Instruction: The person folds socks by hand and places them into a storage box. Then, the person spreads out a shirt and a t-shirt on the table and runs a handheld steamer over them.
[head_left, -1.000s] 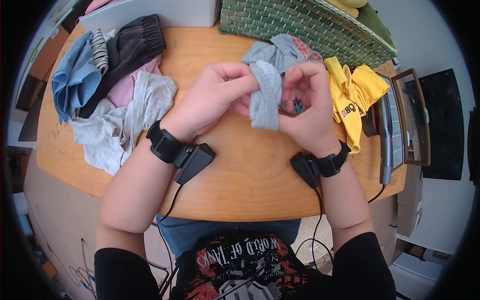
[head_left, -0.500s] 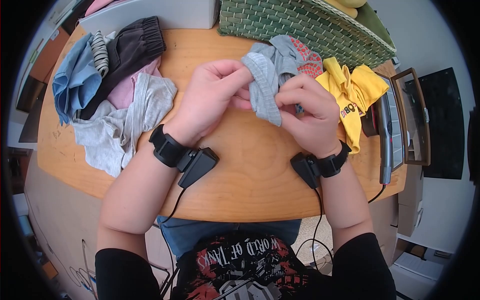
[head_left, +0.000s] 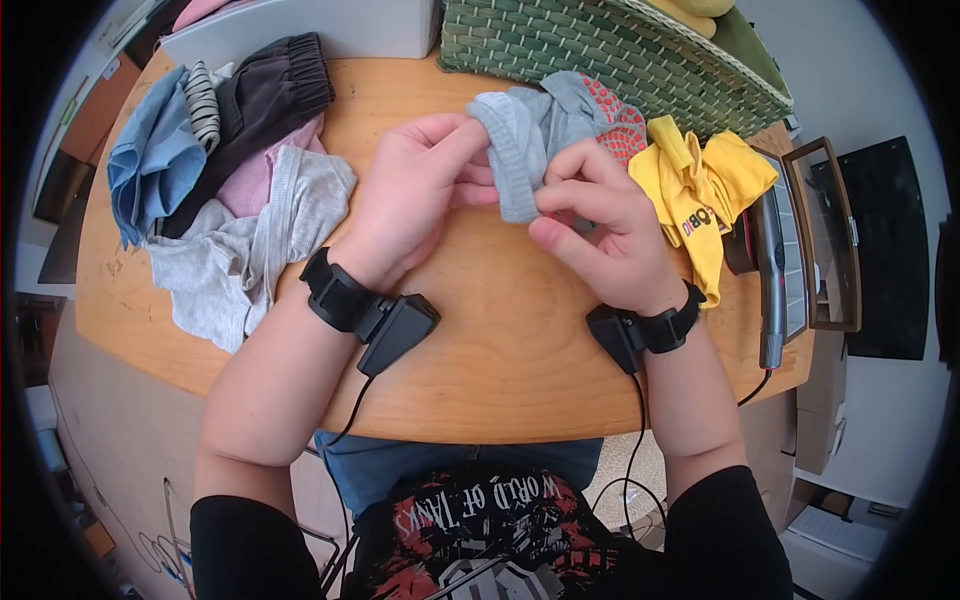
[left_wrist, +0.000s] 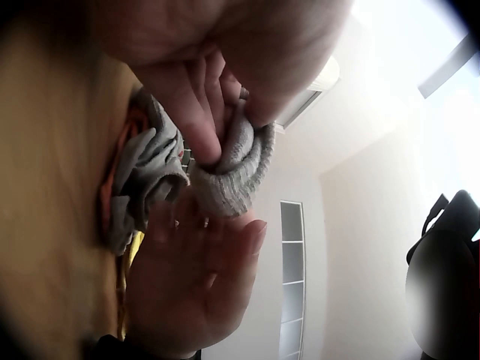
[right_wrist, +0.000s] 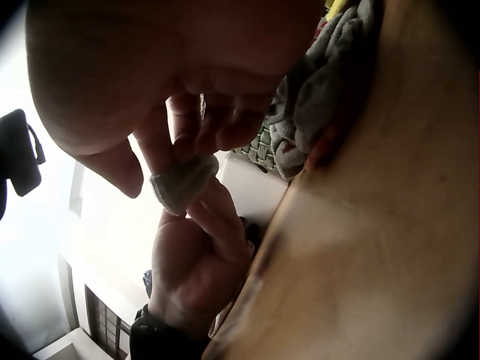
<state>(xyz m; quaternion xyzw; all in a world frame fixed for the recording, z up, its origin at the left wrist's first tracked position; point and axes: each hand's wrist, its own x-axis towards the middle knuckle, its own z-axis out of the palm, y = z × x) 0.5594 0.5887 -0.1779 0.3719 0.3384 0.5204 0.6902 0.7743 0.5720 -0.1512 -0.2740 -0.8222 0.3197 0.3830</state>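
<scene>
In the head view my left hand [head_left: 425, 185] pinches a light grey sock [head_left: 510, 150] by its left side, thumb against fingers. The ribbed cuff is folded into a thick band, seen closely as a rolled sock [left_wrist: 232, 180] in the left wrist view. My right hand [head_left: 605, 225] is at the sock's right edge, fingertips touching it and the thumb held apart below. In the right wrist view its bent fingers overlap the sock [right_wrist: 184, 184]. Behind the hands lies more grey cloth [head_left: 575, 105] with red dots, partly hidden by the sock and right hand.
Folded clothes lie at left: blue cloth [head_left: 150, 160], dark trousers [head_left: 265, 95], pink cloth [head_left: 245, 185] and a light grey garment [head_left: 215, 270]. A green woven basket [head_left: 600, 60] stands behind. Yellow clothing [head_left: 700, 180] lies right, beside a grey corded appliance [head_left: 772, 270] on the wooden table [head_left: 480, 370].
The sock has moved slightly left with my left hand, its cuff turning more upright. My right hand has followed left, and its thumb has come away from the sock's edge.
</scene>
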